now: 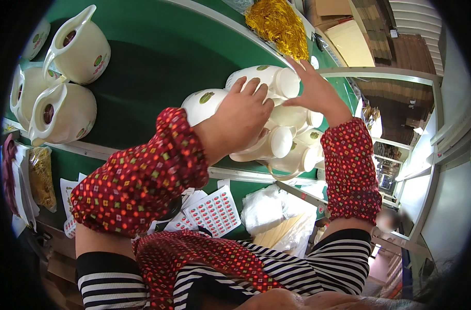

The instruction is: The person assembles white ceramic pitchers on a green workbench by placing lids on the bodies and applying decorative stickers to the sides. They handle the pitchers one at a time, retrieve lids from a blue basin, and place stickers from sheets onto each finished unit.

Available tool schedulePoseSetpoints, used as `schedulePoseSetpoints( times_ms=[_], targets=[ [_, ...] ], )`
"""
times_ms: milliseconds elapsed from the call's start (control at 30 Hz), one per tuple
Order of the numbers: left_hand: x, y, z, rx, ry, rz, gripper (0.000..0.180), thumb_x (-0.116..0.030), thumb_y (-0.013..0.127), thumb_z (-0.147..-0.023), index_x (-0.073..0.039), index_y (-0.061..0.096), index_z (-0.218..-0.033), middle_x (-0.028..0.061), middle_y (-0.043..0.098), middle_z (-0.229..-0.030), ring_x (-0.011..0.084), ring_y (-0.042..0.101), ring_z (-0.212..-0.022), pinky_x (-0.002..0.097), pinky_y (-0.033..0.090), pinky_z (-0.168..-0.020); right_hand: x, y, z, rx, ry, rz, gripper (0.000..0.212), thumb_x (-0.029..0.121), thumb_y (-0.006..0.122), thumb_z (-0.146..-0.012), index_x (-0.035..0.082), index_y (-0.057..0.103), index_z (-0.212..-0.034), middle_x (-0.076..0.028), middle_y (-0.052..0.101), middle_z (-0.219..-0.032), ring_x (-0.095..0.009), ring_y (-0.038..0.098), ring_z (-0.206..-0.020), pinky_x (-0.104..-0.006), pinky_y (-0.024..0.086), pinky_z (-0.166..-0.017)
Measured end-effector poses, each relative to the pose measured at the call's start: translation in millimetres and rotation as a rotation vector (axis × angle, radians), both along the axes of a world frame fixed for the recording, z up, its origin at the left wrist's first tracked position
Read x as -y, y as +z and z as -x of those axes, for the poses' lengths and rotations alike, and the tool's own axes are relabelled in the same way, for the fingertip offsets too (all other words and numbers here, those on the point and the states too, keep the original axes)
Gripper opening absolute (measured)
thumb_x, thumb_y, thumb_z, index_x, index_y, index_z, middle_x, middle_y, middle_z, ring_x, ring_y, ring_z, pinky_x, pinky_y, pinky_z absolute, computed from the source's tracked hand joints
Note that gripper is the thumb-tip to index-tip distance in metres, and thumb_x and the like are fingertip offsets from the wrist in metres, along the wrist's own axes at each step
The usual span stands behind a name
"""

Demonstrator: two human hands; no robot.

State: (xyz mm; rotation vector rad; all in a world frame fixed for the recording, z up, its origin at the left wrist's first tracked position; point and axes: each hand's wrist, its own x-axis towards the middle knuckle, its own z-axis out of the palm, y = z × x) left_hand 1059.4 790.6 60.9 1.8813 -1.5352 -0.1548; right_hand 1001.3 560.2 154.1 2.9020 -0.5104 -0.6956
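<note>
Several white plastic jugs lie on their sides in a cluster on the green work surface, their round ends toward the right. My left hand (236,114) rests over the cluster with its fingers apart and bent. Beneath and beside it are a jug with a green emblem (203,105) and a jug with a round end (281,143). My right hand (319,94) is open, thumb and fingers spread, beside the round end of the far jug (287,82). Whether its fingertips touch that jug, I cannot tell. A strap-like handle (284,174) curves out at the near side.
At the left stand several white spouted jugs (85,59) with dark red in their mouths. Sticker sheets (214,211) and clear plastic bags (264,206) lie nearer me. A gold tinsel-like bundle (278,26) sits at the back. A metal rail (98,151) edges the green surface.
</note>
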Motion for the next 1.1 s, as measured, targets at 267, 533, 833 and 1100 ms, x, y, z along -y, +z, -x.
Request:
schedulePoseSetpoints(
  times_ms=[267, 533, 833, 1100],
  targets=[
    [33, -5, -1, 0.054, -0.138, -0.319, 0.057, -0.044, 0.078, -0.086, -0.001, 0.072, -0.122, 0.0269, 0.062, -0.133, 0.0395, 0.061, -0.122, 0.0572, 0.038, -0.115, 8, 0, -4, 0.007, -0.099, -0.028, 0.075, 0.037, 0.081, -0.088, 0.011, 0.050, -0.151, -0.024, 0.075, -0.104, -0.037, 0.074, -0.098, -0.0436, 0.058, -0.087],
    [41, -6, -2, 0.013, -0.132, -0.355, 0.040, -0.038, 0.078, -0.085, 0.000, 0.079, -0.097, 0.0183, 0.066, -0.110, 0.0332, 0.066, -0.105, 0.0473, 0.052, -0.092, 18, -18, -4, -0.116, -0.382, -0.172, 0.098, 0.034, 0.092, -0.077, 0.017, 0.041, -0.159, -0.025, 0.054, -0.146, -0.039, 0.063, -0.126, -0.0447, 0.052, -0.106],
    [40, -10, -3, -0.003, -0.135, -0.296, 0.039, -0.037, 0.079, -0.084, 0.002, 0.078, -0.095, 0.0185, 0.066, -0.110, 0.0315, 0.067, -0.101, 0.0416, 0.057, -0.082, 24, -18, 13, -0.037, 0.097, -0.064, 0.083, 0.052, 0.072, -0.093, 0.003, 0.042, -0.152, -0.029, 0.064, -0.127, -0.043, 0.068, -0.114, -0.0496, 0.056, -0.094],
    [43, -1, -5, -0.044, -0.179, -0.356, 0.044, -0.039, 0.076, -0.088, 0.002, 0.078, -0.101, 0.0220, 0.066, -0.115, 0.0338, 0.066, -0.108, 0.0421, 0.057, -0.088, -1, -57, -6, 0.029, -0.384, 0.269, 0.098, 0.076, 0.040, -0.100, -0.017, 0.054, -0.129, -0.029, 0.074, -0.105, -0.041, 0.074, -0.100, -0.0490, 0.060, -0.081]
  ],
)
